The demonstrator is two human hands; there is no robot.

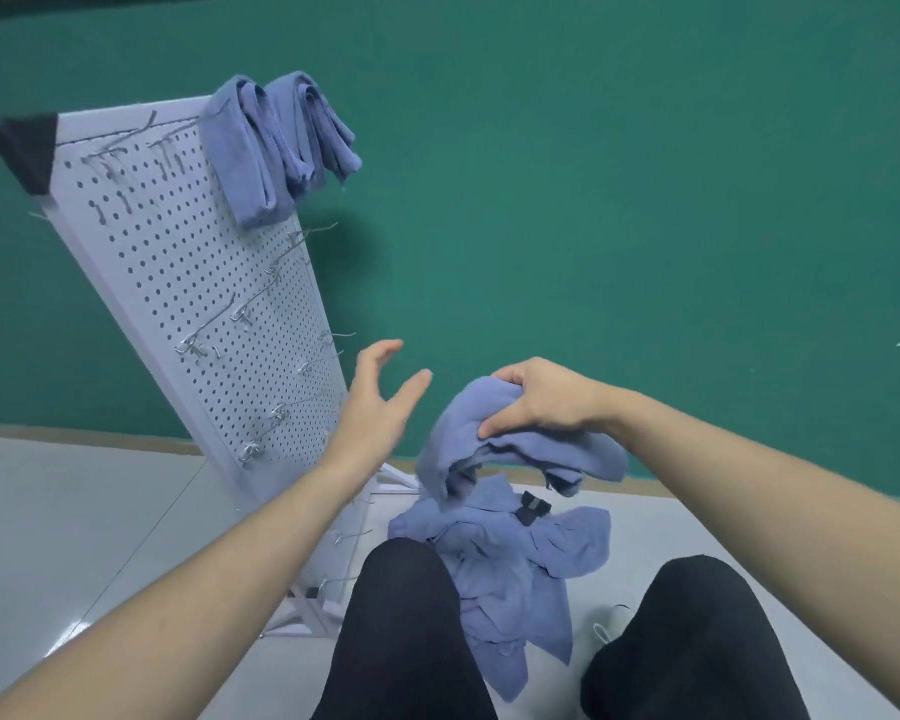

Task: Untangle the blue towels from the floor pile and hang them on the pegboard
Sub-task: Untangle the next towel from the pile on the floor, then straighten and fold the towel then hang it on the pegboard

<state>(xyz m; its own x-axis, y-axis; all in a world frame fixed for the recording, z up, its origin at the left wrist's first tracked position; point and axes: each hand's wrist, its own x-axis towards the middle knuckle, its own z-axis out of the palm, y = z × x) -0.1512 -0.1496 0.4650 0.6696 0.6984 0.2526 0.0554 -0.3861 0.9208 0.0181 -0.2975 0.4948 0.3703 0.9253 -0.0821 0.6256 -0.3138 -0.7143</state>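
A white pegboard with several metal hooks leans at the left. Two blue towels hang folded over its top right corner. A pile of blue towels lies on the floor between my knees. My right hand grips one blue towel lifted above the pile, its ends drooping down. My left hand is raised between the pegboard and the lifted towel, fingers spread and holding nothing.
A green wall stands behind everything. The floor is pale grey. My knees in black trousers frame the pile. A small black clip lies on the pile. A dark cloth covers the pegboard's top left corner.
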